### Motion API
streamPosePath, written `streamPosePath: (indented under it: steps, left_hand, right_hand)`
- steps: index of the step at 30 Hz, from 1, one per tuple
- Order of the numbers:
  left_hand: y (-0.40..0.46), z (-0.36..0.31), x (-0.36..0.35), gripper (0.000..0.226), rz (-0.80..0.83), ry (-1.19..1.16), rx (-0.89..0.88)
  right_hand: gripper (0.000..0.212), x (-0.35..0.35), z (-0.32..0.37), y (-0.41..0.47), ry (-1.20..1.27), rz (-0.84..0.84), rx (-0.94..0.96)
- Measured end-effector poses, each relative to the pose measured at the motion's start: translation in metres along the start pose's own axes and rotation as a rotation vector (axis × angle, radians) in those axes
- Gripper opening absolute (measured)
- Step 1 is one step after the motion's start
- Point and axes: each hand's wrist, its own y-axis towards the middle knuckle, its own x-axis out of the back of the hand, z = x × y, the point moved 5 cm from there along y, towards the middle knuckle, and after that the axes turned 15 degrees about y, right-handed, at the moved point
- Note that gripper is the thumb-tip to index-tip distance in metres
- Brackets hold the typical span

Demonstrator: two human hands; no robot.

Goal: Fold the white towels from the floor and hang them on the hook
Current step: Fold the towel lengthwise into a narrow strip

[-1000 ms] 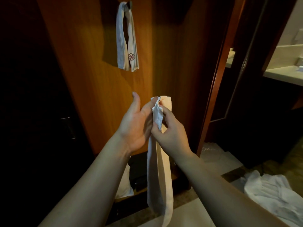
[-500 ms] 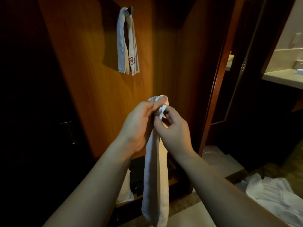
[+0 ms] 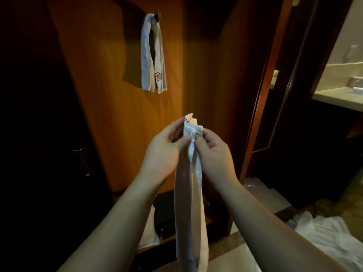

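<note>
White towel (image 3: 189,203) between 2 hands (image 3: 188,152)

Both hands meet at the top end of a long white towel folded into a narrow strip (image 3: 189,213). The left hand (image 3: 164,152) pinches its upper edge between thumb and fingertips, and the right hand (image 3: 213,154) grips it just beside them. The strip hangs straight down below the fingers. Well above the fingers, a second folded white towel with a red embroidered emblem (image 3: 153,54) drapes over a dark hook (image 3: 158,16) on the orange wooden panel (image 3: 110,95).
</note>
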Motion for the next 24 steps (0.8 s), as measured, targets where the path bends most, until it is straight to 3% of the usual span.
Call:
streamPosePath:
  steps: [5,10,15,24]
  left_hand:
    - [0.000,-0.008,0.008,0.064,-0.127,0.197,-0.136]
    - [-0.004,-0.027,0.015,0.049,-0.292,0.546,-0.394]
    - [-0.006,-0.037,0.014,0.031,-0.332,0.636,-0.510]
    - [-0.007,-0.047,0.017,0.019,-0.318,0.632,-0.553]
  right_hand:
    - [0.025,0.001,-0.005,0.005,0.139,0.077,-0.124]
    - [0.050,0.004,-0.015,0.013,0.288,0.115,-0.191]
    - [0.052,0.005,-0.014,0.020,0.347,0.120,-0.207]
    - [0.036,0.006,-0.006,0.022,0.342,0.169,-0.221]
